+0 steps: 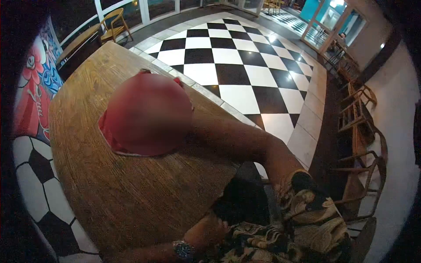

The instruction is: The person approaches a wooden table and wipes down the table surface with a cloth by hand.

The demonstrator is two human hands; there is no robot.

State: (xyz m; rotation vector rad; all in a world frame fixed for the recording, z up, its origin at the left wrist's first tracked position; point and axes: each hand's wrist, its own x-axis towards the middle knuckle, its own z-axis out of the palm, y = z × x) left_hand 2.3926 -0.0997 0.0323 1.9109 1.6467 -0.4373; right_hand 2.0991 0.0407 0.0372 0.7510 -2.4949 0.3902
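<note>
A red cloth (pixel 118 138) lies bunched on the wooden table (pixel 131 188). My right arm reaches across the tabletop, and my right hand (pixel 177 120) is at the cloth. A blur covers the hand and much of the cloth, so its fingers and grip cannot be made out. My left hand (pixel 208 232) is low, by the near table edge and close to my dark-and-tan patterned shirt (pixel 302 219). A wristwatch (pixel 183 249) sits on that wrist. The left fingers are dim and partly hidden; whether they hold anything does not show.
Beyond the table spreads a black-and-white checkered floor (pixel 245 70). Several wooden chairs (pixel 362 114) line the right wall, and another chair (pixel 115 25) stands at the far left. A painted mural (pixel 35 92) and a football-patterned surface (pixel 41 188) border the table's left side.
</note>
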